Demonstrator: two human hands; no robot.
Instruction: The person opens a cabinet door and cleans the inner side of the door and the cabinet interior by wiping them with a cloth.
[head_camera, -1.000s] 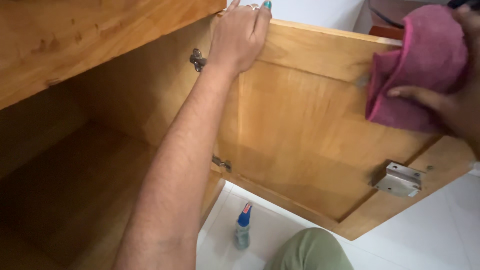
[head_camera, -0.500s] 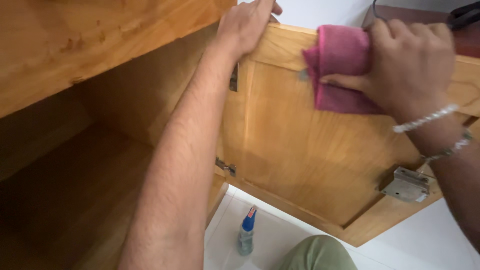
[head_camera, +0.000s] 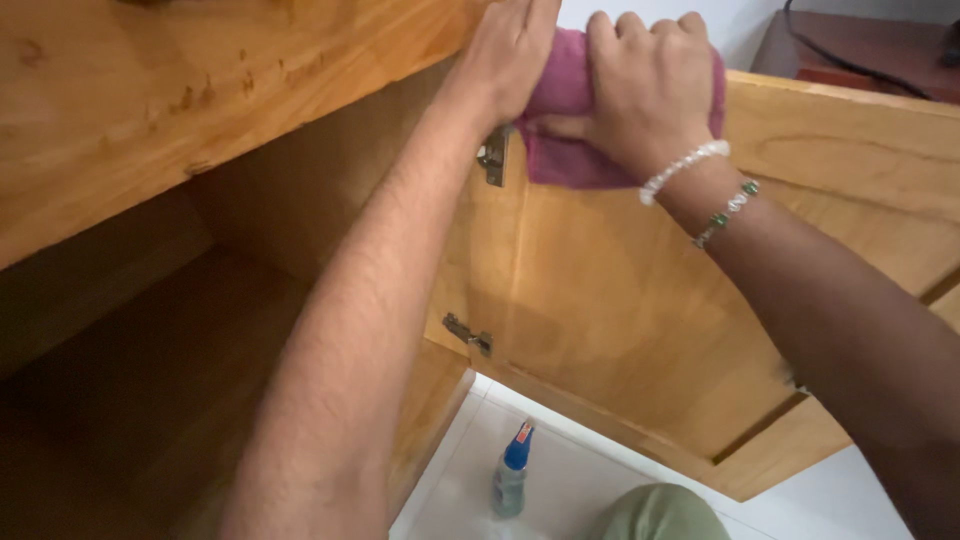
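Right hand (head_camera: 645, 85) pressed pink cloth (head_camera: 565, 150) on cabinet door (head_camera: 620, 300), fingers closed over it, left hand (head_camera: 510, 50) gripped door's top edge at 9 o'clock of cloth, spray bottle (head_camera: 510, 478) on floor (head_camera: 560, 480) at 6 o'clock.

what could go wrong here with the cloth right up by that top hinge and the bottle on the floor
The pink cloth under the right hand sits right beside the upper hinge, so it might snag on the metal. The left hand grips the open door's top edge near the hinge side, where fingers could get pinched. The spray bottle stands by the knee and could be knocked over.
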